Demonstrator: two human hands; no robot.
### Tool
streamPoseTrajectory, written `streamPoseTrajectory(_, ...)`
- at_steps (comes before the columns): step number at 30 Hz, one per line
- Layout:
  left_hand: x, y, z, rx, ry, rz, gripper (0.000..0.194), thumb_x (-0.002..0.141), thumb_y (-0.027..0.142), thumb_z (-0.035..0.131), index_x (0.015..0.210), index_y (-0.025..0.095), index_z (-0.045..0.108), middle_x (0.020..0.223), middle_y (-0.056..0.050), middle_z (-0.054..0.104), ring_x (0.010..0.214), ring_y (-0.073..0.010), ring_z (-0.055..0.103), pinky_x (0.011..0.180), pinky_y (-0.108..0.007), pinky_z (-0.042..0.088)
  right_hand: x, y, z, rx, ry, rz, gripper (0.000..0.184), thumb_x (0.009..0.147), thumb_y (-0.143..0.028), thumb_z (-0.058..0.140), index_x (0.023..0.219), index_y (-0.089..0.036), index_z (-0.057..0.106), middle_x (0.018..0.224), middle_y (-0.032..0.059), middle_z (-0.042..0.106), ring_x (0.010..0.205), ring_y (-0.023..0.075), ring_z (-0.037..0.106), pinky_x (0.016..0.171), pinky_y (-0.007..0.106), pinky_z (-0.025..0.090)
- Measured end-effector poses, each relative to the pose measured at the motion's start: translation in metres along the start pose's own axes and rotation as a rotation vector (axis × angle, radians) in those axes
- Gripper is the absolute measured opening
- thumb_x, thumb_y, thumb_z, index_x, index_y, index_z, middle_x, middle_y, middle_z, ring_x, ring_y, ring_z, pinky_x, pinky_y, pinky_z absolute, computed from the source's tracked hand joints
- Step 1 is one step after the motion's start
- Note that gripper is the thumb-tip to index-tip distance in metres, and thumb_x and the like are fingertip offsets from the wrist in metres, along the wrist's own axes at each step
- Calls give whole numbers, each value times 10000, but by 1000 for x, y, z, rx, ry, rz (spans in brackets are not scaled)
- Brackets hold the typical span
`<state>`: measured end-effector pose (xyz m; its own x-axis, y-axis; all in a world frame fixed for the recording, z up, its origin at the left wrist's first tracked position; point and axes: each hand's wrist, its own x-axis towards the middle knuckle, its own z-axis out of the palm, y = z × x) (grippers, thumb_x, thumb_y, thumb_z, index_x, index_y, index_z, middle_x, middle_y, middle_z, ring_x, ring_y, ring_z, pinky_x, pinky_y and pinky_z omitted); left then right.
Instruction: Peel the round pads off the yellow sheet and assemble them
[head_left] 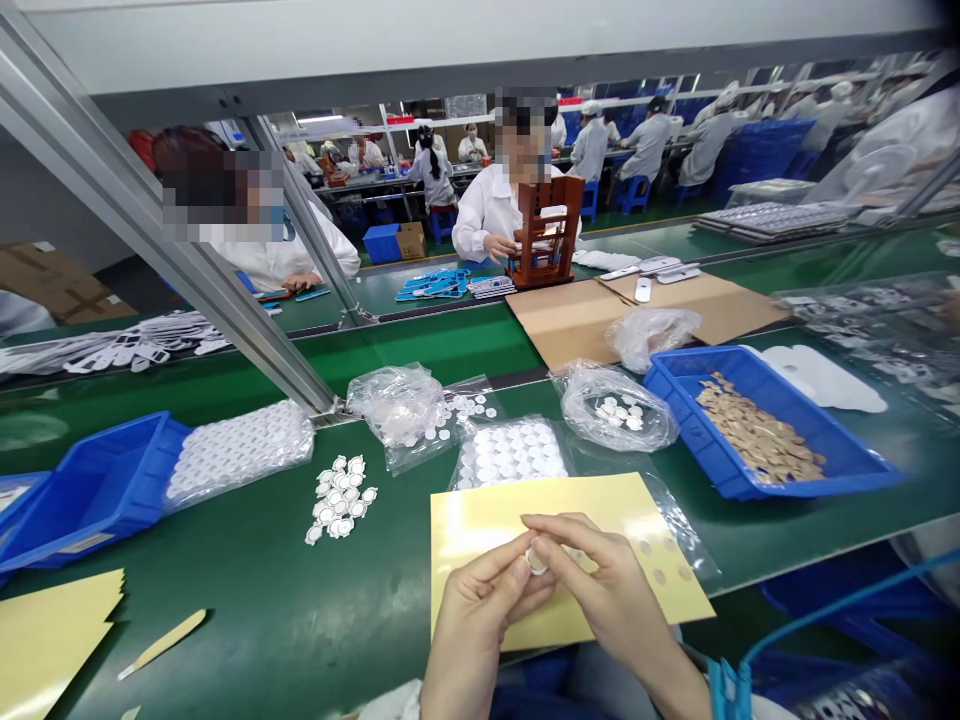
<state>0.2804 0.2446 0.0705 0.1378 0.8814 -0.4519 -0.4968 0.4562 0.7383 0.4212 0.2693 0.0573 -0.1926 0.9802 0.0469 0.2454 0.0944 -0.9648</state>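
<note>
My left hand (480, 620) and my right hand (611, 590) meet above a pale yellow backing sheet (480, 525), with a small round silvery disc (536, 562) pinched between the fingertips of both. Several tan round dots (660, 575) lie on the sheet's right part. Further up the green bench (247, 590) are a loose heap of white scalloped pieces (341, 497) and a plastic bag of white discs (510, 455). A flat tan tweezer-like tool (161, 645) lies at the lower left, beside another yellow sheet (49, 640).
A blue tray of tan discs (757, 425) stands at the right, and another blue tray (94, 495) at the left. Plastic bags of discs (615, 408) lie between them. Behind an aluminium frame (187, 260), co-workers in white sit at further benches.
</note>
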Motion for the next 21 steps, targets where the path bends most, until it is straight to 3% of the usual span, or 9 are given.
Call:
streamPoseTrajectory(5,-3,5,4,-59,-29,-40,282,680,253,761,947,164,745,839,-83,778,805,-212,718,801,-304,545,-2,-7,-1,-3,67,-103,224,897,-308,507,985,-231,698,923,60,688,909,199,626,795,308,513)
streamPoseTrajectory(11,-4,9,7,-178,-78,-70,230,659,196,777,887,180,748,826,-57,777,842,-180,711,770,-239,547,-5,-13,-4,91,-93,-76,229,895,-315,542,1109,-286,618,1055,17,648,1021,177,588,882,283,468)
streamPoseTrajectory(17,-5,6,6,-285,-119,-65,201,657,195,781,855,188,750,819,-47,778,805,-142,710,743,-197,541,-6,-19,1,184,-149,-92,224,914,-270,514,1123,-308,586,1102,-6,624,1051,150,587,903,250,466)
streamPoseTrajectory(21,-6,11,3,-272,-96,-36,258,662,204,778,917,200,743,844,-57,778,840,-161,709,764,-215,542,-9,-16,0,63,-41,-182,337,870,-215,586,1181,-324,518,1159,-3,585,1111,144,549,935,242,455)
